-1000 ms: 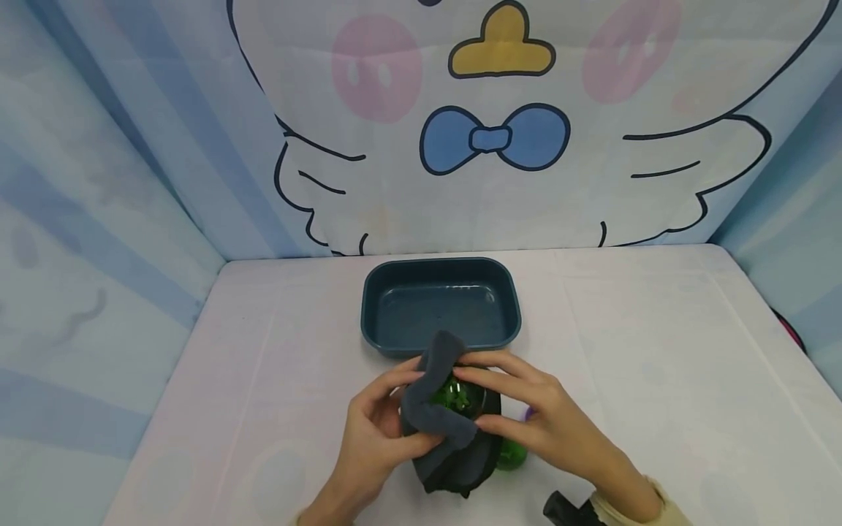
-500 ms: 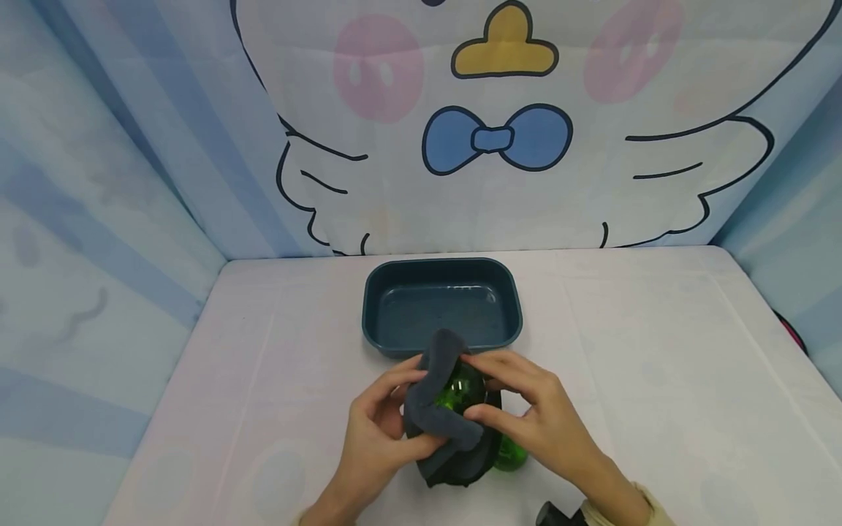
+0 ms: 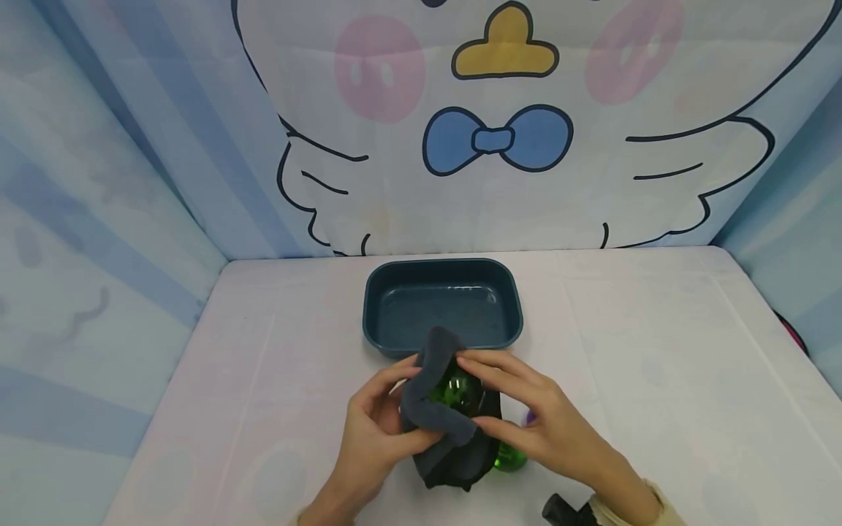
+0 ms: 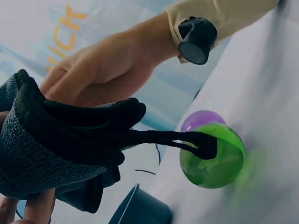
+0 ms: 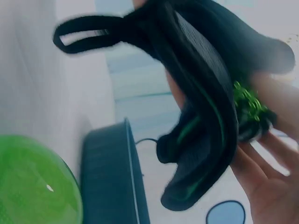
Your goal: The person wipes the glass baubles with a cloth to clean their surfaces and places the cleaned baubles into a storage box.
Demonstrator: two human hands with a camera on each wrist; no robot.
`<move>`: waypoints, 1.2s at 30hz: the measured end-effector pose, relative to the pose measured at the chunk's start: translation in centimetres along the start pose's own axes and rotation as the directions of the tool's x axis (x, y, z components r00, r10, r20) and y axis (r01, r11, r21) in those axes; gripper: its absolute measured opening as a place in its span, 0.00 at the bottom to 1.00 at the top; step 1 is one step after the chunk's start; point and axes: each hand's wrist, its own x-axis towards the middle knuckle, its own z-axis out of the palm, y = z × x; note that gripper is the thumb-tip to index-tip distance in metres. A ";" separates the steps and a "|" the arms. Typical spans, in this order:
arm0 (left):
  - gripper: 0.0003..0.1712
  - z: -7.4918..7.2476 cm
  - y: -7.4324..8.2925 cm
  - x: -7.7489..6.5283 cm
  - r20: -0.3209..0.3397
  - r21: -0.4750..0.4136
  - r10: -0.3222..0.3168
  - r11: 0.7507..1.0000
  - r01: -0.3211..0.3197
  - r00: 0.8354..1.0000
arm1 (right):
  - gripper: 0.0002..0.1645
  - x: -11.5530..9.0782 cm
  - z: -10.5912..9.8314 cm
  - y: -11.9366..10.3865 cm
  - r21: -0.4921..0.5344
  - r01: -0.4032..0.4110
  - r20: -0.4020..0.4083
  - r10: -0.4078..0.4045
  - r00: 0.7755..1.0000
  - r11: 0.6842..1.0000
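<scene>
Left arm: the forearm comes from the lower left and slopes up to the right; the left hand (image 3: pixel 378 420) has its fingers on the far side and its thumb on the near side of the dark pouch (image 3: pixel 447 464).
Left grip: clamped on the pouch's folded edge.
Right arm: the forearm enters from the lower right and leans up to the left, with a black wrist device (image 3: pixel 559 509) at the beige sleeve (image 3: pixel 641 510).
Right grip: fingers and thumb are bent around the darker green ball (image 3: pixel 460 391); exactly where each fingertip presses, we cannot tell.
Writing: in the left wrist view we read tilted orange letters "ICK" (image 4: pixel 67 30) on the backdrop; the beginning is hard to read.
Pouch direction: its long axis runs nearly away from the person, the mouth is turned upward, and the loop (image 4: pixel 205 145) points down.
Pouch place: we see it held above the surface (image 3: pixel 658 351), just on the near side of the blue basin (image 3: pixel 442 307).
Balls below: a bright green ball (image 4: pixel 217 172) and a purple ball (image 4: pixel 201 117) are close together.
</scene>
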 end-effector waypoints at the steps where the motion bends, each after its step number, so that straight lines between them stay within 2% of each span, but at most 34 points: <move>1: 0.35 0.0 0.0 0.0 0.000 -0.007 -0.005 1.000 0.005 1.000 | 0.38 0.0 -0.1 0.0 -0.007 0.018 0.014 -0.018 1.000 1.000; 4: 0.34 0.0 0.1 0.0 0.005 -0.001 0.000 1.000 0.000 1.000 | 0.35 0.0 -0.4 0.1 -0.019 0.039 0.036 -0.038 0.999 0.999; 9: 0.33 0.1 0.2 -0.1 0.021 0.042 0.036 0.998 -0.037 0.999 | 0.31 -0.1 -0.4 0.3 -0.023 0.049 0.020 -0.048 0.999 0.999; 15: 0.33 0.2 0.2 -0.2 0.029 0.087 0.042 0.995 -0.044 0.999 | 0.34 -0.2 0.0 0.7 0.026 0.052 -0.007 -0.052 0.999 0.998; 19: 0.34 0.1 0.2 -0.2 0.050 0.120 0.059 0.991 -0.064 0.997 | 0.37 -0.3 0.5 0.5 0.086 -0.048 -0.034 0.051 0.998 0.995; 23: 0.34 0.2 0.3 -0.2 0.064 0.129 0.072 0.988 -0.080 0.995 | 0.35 -0.3 0.9 0.1 0.114 -0.156 -0.063 0.164 0.984 0.981; 26: 0.35 0.2 0.3 -0.1 0.044 0.113 0.045 0.992 -0.050 0.998 | 0.33 -0.3 1.0 -0.1 0.102 -0.204 -0.074 0.211 0.975 0.974; 31: 0.36 0.3 0.1 0.0 -0.018 0.039 -0.034 0.999 0.034 0.999 | 0.33 -0.1 1.1 -0.2 0.073 -0.257 -0.076 0.263 0.962 0.964; 34: 0.37 0.2 0.0 0.1 -0.025 -0.006 -0.052 0.999 0.052 0.998 | 0.35 -0.1 1.2 -0.2 0.082 -0.237 -0.110 0.245 0.963 0.968; 36: 0.38 0.1 0.0 0.0 -0.023 -0.024 -0.056 0.998 0.056 0.998 | 0.36 -0.2 1.2 -0.1 0.103 -0.190 -0.129 0.203 0.971 0.976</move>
